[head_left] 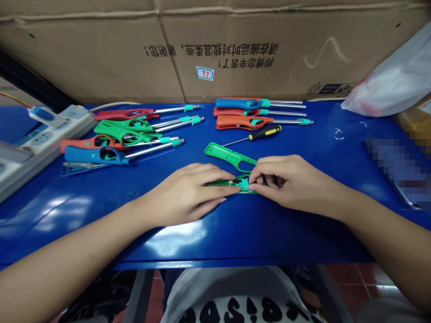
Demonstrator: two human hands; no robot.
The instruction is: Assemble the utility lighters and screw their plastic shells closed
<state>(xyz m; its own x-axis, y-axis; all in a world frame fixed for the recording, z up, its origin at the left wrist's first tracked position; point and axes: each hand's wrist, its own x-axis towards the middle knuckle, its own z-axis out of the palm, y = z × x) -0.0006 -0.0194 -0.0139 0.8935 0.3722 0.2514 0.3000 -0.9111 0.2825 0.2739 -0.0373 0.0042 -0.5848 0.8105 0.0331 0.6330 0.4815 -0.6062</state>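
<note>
My left hand [188, 193] lies over an opened green lighter casing [215, 183] and holds it down on the table, its fingers mostly straight. A teal trigger piece [243, 183] sits in the casing, between the two hands. From the right, my right hand [292, 181] pinches at this teal piece with thumb and index finger. The fingers cover much of the casing. Just behind it rests a loose green half shell [229, 154], apart from the left hand. A black and yellow screwdriver [266, 133] lies beyond the shell.
Several long-necked lighters [114, 130] lie at the left of the blue table [269, 237]; more lighters [242, 122] lie at the back. A power strip [47, 134] runs along the left, a cardboard box [117, 58] stands behind, and a white bag [390, 76] is at right.
</note>
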